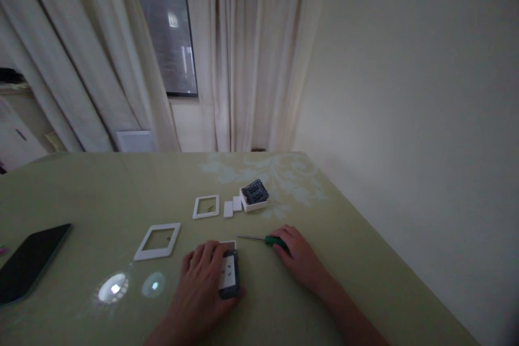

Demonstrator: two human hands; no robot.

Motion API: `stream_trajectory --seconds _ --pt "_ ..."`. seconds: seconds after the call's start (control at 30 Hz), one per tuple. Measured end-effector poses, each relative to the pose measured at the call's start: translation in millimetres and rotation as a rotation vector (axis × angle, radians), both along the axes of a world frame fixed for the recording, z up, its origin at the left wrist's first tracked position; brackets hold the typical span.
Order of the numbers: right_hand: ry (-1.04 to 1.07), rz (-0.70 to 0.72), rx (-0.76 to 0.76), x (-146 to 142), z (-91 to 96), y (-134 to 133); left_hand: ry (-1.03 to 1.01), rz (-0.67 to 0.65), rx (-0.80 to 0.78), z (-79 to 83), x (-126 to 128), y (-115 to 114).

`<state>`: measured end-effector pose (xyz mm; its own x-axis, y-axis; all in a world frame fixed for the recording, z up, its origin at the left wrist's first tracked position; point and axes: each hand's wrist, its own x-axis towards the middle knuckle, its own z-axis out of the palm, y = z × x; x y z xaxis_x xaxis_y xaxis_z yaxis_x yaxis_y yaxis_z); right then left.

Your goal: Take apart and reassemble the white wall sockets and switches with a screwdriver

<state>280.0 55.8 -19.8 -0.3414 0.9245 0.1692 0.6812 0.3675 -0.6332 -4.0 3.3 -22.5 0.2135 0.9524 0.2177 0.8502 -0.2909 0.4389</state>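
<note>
My left hand (205, 281) is closed around a wall socket (229, 273), a white outlet face with slots in a dark frame, low on the table. Part of the socket is hidden under my fingers. To the right, my right hand (298, 257) grips a screwdriver (275, 241) by its green handle; the thin metal shaft points left, its tip apart from the socket. Beyond my hands lie a white square frame (206, 207) with small screws inside it, two small white pieces (228, 209), and a white box (255, 206) with a black socket back (255, 192) resting in it.
A second white frame (157, 241) lies left of my left hand, a small screw inside it. Farther left is a dark tablet (32, 262). The pale green table (101, 189) has its right edge along a plain wall (413, 119); curtains (259, 54) hang behind it.
</note>
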Motion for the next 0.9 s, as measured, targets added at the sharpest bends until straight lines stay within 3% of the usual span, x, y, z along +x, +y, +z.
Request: stream_trajectory --seconds 0.1,0.2,0.43,0.5,0.6,0.67,0.73,0.83,0.9 --pt "0.085 -0.023 -0.025 0 -1.1 0 -0.175 -0.088 0.008 -0.4 16 -11" --pt "0.165 -0.076 -0.037 0 -3.0 0 -0.409 -0.055 0.001 1.0 16 -17" --pt "0.426 -0.197 -0.116 -12 -1.1 -9 -1.327 0.145 -0.457 10.9 7 -10" --pt "0.535 -0.166 -0.197 -19 0.4 -14 -1.448 0.157 -0.512 15.1 12 -10" --pt "0.806 -0.057 -0.451 -33 1.1 -23 -1.545 0.164 -0.506 21.0 22 -18" --pt "0.959 0.020 -0.624 -40 1.7 -31 -1.512 0.132 -0.398 22.5 28 -26" --pt "1.025 0.107 -0.743 -45 3.7 -39 -1.311 0.008 -0.171 20.9 32 -33" --pt "1.011 0.290 -0.854 -46 10.3 -51 -0.754 -0.196 0.186 12.2 32 -40" --pt "0.975 0.358 -0.850 -44 15.4 -57 -0.394 -0.263 0.332 3.9 30 -42"
